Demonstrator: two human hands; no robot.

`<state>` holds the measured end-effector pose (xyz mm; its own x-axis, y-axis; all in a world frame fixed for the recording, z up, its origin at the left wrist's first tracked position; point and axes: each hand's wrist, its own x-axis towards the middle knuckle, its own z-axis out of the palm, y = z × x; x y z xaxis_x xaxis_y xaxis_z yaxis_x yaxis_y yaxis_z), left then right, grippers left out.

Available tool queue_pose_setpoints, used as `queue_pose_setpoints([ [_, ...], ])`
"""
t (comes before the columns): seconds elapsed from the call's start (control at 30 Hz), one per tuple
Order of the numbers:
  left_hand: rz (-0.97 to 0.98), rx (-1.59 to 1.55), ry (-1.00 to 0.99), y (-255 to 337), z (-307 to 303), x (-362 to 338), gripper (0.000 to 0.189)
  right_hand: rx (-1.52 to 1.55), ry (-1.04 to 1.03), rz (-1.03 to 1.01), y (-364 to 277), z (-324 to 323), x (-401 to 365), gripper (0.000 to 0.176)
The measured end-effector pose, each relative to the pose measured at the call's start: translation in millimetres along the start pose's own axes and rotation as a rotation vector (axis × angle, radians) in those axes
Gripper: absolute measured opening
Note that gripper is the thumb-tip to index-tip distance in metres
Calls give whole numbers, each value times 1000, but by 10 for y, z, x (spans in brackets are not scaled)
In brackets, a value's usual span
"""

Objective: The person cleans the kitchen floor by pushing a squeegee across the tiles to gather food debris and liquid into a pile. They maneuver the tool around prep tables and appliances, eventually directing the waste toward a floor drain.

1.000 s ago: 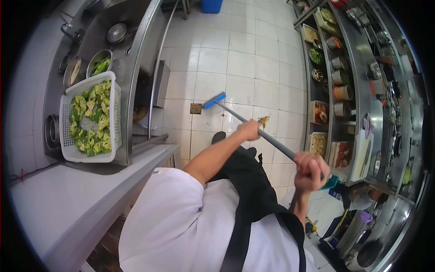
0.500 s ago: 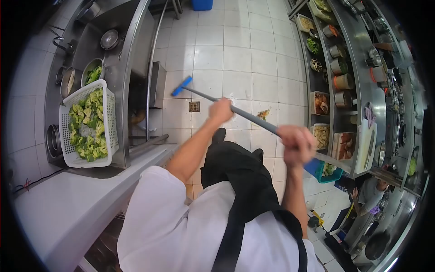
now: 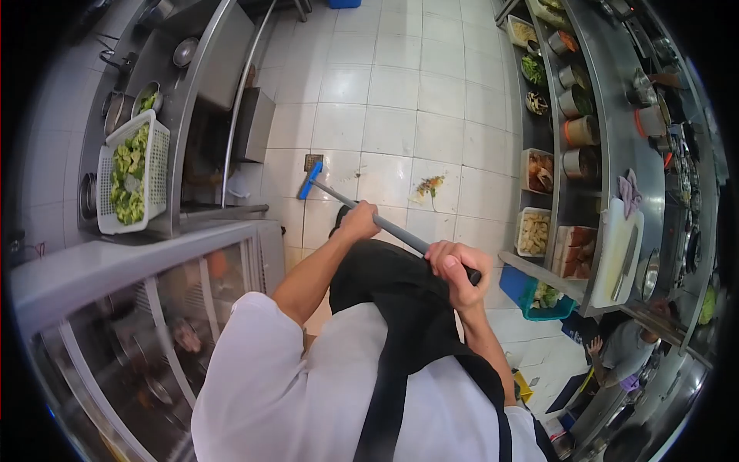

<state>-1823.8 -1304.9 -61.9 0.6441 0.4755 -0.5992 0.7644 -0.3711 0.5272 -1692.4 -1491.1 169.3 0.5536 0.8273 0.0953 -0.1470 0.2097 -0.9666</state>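
A long grey handle [image 3: 400, 234] runs between my hands, with a blue squeegee-like head [image 3: 310, 180] at its far end. That head rests on the tiled floor beside a small square drain [image 3: 313, 161], partly over its edge. My left hand [image 3: 359, 221] is wrapped round the middle of the handle. Near the black-tipped end, my right hand [image 3: 459, 271] grips it. Food scraps [image 3: 429, 185] lie on the floor to the right of the head, and small bits lie between them.
On the left, a white basket of broccoli [image 3: 159, 173] stands on the steel sink counter, above a glass-fronted unit [image 3: 177, 308]. Steel shelves on the right hold pots [image 3: 581, 131], food trays and a cutting board [image 3: 616, 254]. A co-worker [image 3: 627, 346] is at lower right, near a teal basket [image 3: 550, 300].
The blue head has moved toward me, from beyond the drain to beside it. My right hand has come down and left with the handle's end, and the view has shifted.
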Motion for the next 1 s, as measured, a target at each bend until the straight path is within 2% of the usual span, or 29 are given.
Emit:
queue_pose_setpoints([
  [0.1,53,17,-30,685,564,-109,23,11,35,-20,-330,-701,-333,32],
  [0.23,330,2,125,1620,1359,-152,23,-63,97,-96,-968,-1445,-705,32],
  [0.27,286,30,24,1861,1475,-157,24,-64,112,-126,-1093,-1584,-780,32],
  [0.33,198,90,-163,2455,1352,-239,26,-37,136,-157,-1291,-1840,-897,33],
  [0.43,313,164,-171,2839,1286,-334,18,-20,181,-239,-1507,-1974,-954,35],
  [0.53,305,179,-103,2876,1083,-313,25,-9,166,-314,-1566,-1895,-839,36],
  [0.6,256,185,-17,2694,874,-122,26,3,147,-345,-1439,-1809,-642,36],
  [0.7,163,255,127,2248,515,358,29,-3,176,-300,-926,-1625,-293,36],
  [0.77,122,283,63,1866,298,717,31,48,212,-298,-395,-1468,-57,36],
  [0.87,80,399,10,1374,432,1101,32,-27,199,-220,49,-1255,14,35],
  [0.97,163,261,-52,1512,769,762,29,-212,327,-38,-514,-1264,-282,34],
  [1.0,191,201,-83,1611,930,614,27,-188,301,-79,-622,-1336,-415,34],
])
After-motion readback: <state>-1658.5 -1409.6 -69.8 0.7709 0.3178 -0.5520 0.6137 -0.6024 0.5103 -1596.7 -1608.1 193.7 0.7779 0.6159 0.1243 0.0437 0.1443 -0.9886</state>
